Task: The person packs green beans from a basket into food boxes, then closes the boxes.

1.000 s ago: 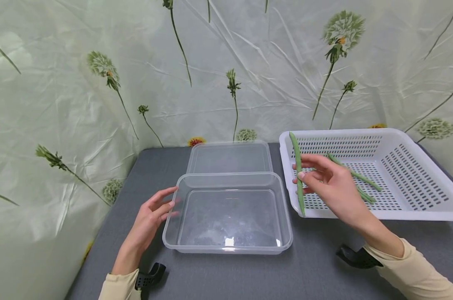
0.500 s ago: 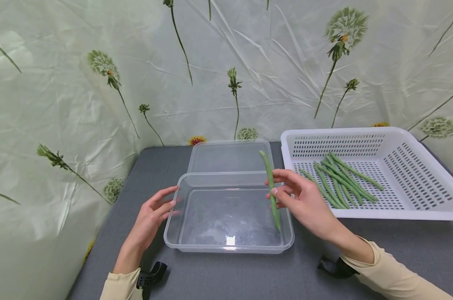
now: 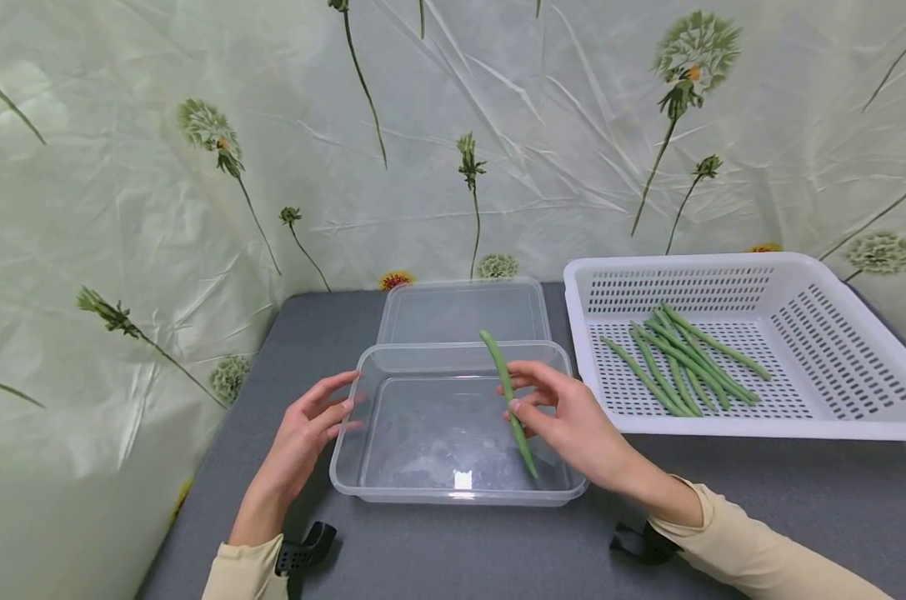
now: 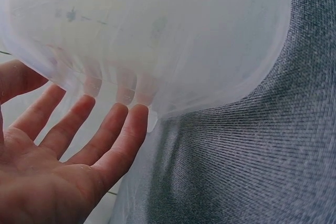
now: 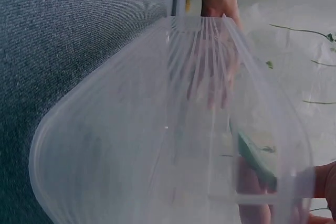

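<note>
Right grip [image 3: 565, 417] pinching bean [image 3: 507, 398] over container [image 3: 392, 492], basket [image 3: 858, 429] beside

The left hand [image 3: 302, 433] lies open with straight, slightly spread fingers [image 4: 113, 129] pointing forward, palm turned inward, while the right hand [image 3: 565, 417] reaches in from the right on a cream-sleeved forearm, its thumb and fingertips pinched together and the wrist bent inward.

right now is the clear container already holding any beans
No, the clear container is bare inside; the right hand holds one green bean above it.
</note>
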Tool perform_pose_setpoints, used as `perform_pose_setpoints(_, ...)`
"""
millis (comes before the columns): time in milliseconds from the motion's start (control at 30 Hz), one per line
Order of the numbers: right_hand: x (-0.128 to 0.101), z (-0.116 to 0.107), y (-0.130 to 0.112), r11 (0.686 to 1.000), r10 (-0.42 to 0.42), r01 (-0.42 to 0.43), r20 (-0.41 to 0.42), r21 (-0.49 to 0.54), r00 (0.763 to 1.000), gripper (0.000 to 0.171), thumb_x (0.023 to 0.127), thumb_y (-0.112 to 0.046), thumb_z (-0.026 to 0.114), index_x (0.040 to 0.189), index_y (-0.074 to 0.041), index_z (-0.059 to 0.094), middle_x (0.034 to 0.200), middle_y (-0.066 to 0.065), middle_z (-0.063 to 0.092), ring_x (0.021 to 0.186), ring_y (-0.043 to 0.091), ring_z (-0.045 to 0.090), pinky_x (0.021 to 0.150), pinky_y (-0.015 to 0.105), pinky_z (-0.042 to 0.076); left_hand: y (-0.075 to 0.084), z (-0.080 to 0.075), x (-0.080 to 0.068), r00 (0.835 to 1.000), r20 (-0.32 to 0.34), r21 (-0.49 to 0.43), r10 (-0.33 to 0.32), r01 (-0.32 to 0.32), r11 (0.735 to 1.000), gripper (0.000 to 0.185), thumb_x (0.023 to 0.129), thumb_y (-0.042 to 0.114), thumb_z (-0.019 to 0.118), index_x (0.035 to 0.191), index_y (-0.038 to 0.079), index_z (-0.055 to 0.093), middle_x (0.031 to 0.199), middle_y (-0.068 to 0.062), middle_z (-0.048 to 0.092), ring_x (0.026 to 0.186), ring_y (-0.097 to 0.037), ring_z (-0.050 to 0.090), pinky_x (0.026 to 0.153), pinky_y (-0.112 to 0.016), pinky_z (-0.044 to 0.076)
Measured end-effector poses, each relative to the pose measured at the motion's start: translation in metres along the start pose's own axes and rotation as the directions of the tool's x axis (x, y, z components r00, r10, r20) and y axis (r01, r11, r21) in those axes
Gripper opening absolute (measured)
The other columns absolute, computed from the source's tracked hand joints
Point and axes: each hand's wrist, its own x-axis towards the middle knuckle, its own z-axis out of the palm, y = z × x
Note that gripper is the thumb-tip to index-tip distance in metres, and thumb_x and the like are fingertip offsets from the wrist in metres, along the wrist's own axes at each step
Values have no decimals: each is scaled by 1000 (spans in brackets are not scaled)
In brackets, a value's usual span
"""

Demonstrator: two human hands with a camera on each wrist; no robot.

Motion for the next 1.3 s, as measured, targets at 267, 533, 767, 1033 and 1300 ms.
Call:
perform_pose_setpoints(267,10,5,8,994,98,-99,32,34,995,43,94,4,62,135,0,51,117,21,59,91,43,66,67,39,59,0,1,1,1000,-3,12,-5,5,1000,48,101,21,58,144,5,45,150,-11,38,128,-25,52,91,-38,53)
perform_pose_setpoints(533,13,6,9,990,143,-143,34,-2,989,43,92,2,64,133,-2,53,118,25,57,89,43,66,64,41,59,1,1,2,1000,-8,9,-3,3,1000,49,101,20,59,144,4,44,151,-12,38,128,-25,52,91,-38,53)
perform_pose_setpoints(767,13,6,12,990,138,-137,33,-11,990,44,91,2,65,134,-3,53,118,24,58,89,40,67,65,42,59,-1,1,1,1000,-10,7,-8,8,1000,49,101,20,59,144,4,45,151,-12,38,129,-27,51,91,-38,53)
perform_pose_setpoints(1033,11,7,12,991,134,-133,23,-29,991,44,91,6,63,133,-5,54,118,22,59,92,40,66,67,36,59,0,1,1,1000,-9,13,-4,4,1000,48,101,21,59,144,4,45,151,-12,38,128,-28,51,91,-39,53)
perform_pose_setpoints(1300,11,6,11,993,119,-119,16,-13,993,44,91,4,65,133,-6,55,119,21,58,94,40,65,67,36,59,1,1,1,1000,-14,22,-10,11,1000,49,101,21,58,145,4,44,151,-11,38,129,-30,49,91,-39,53)
